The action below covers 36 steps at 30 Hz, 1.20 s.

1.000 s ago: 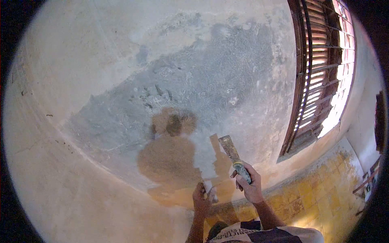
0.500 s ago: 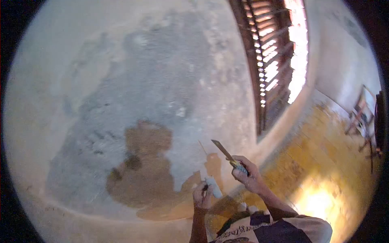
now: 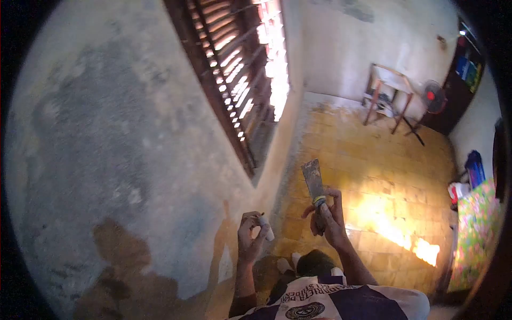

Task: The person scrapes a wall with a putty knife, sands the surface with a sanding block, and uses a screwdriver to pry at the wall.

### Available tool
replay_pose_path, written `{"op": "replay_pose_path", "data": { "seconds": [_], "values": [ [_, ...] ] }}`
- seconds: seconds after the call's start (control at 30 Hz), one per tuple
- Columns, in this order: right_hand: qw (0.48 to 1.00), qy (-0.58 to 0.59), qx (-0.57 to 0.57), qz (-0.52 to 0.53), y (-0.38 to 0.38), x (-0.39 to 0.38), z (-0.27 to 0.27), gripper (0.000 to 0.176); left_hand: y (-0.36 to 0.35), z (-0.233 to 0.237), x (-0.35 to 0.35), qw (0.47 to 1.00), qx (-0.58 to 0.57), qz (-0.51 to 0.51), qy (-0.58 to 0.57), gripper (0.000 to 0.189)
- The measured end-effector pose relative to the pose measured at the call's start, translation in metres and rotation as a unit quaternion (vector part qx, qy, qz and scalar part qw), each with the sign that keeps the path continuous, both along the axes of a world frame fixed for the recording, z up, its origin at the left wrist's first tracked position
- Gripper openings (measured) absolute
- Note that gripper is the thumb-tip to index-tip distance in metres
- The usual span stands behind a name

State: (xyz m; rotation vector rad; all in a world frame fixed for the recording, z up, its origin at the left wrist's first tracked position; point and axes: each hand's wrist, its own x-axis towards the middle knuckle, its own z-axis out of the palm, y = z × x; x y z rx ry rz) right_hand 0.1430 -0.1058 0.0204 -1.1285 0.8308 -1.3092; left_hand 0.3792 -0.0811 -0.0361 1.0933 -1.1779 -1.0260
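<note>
My left hand point(image 3: 248, 236) is closed around a small white cylinder point(image 3: 269, 231) with a dark bit at its top; I cannot make out exactly what it is. In my right hand point(image 3: 332, 226) is a putty knife point(image 3: 313, 178), its stained metal blade pointing up and away from me. Yellow shows near the base of the blade, and my fingers partly hide the handle. Both hands are in front of my body, apart from each other. Close by on the left is the wall point(image 3: 176, 144), with a large rough grey patch point(image 3: 90, 122). Neither hand touches it.
A slatted window point(image 3: 234, 69) lets in bright light. The yellow tiled floor point(image 3: 341, 138) carries a sunlit patch. Towards the far wall stand a wooden folding-type stand point(image 3: 392, 80) and a fan point(image 3: 434, 97). Flowered cloth point(image 3: 474, 229) lies at the right.
My view has swung right, showing more floor and the far side of the room. The putty knife has turned from leaning left to nearly upright, its blade face now showing. Both hands keep their holds.
</note>
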Motion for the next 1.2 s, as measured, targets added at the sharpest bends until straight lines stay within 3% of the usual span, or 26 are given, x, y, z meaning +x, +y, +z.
{"op": "replay_pose_path", "data": {
  "seconds": [0.07,0.2,0.3,0.43,0.53,0.63,0.77,0.93,1.07,1.2],
  "values": [
    [1.0,-0.015,0.015,-0.012,0.005,-0.021,-0.017,0.032,-0.02,0.009,-0.016,0.997,0.033,-0.053,0.053,0.015],
    [0.996,0.007,0.077,-0.052,0.006,-0.057,-0.016,0.053,-0.059,0.012,-0.048,0.98,0.05,-0.163,0.1,0.017],
    [0.99,0.012,0.078,-0.121,-0.011,-0.073,-0.018,0.058,-0.092,0.009,-0.073,0.973,0.047,-0.22,0.049,0.022],
    [0.991,0.057,0.026,-0.119,-0.047,-0.107,-0.025,0.055,-0.122,0.016,-0.104,0.961,0.03,-0.273,0.039,0.036],
    [0.987,0.055,-0.014,-0.148,-0.074,-0.126,-0.03,0.05,-0.142,0.018,-0.127,0.945,0.037,-0.309,0.098,0.027],
    [0.987,0.031,-0.024,-0.157,-0.096,-0.143,-0.02,0.042,-0.158,0.024,-0.146,0.948,0.054,-0.305,0.078,0.023],
    [0.993,-0.011,-0.013,-0.115,-0.118,-0.176,-0.025,0.05,-0.189,0.02,-0.177,0.956,0.004,-0.294,0.0,0.028],
    [0.995,-0.058,-0.013,-0.074,-0.155,-0.206,-0.031,0.055,-0.229,0.007,-0.228,0.956,-0.005,-0.289,0.046,0.022],
    [0.996,-0.004,0.062,-0.066,-0.175,-0.23,-0.036,0.049,-0.242,-0.009,-0.257,0.957,0.023,-0.284,0.059,0.022],
    [0.995,0.058,0.059,-0.047,-0.211,-0.251,-0.044,0.037,-0.278,-0.016,-0.271,0.951,0.049,-0.295,0.076,0.021]
  ]
}}
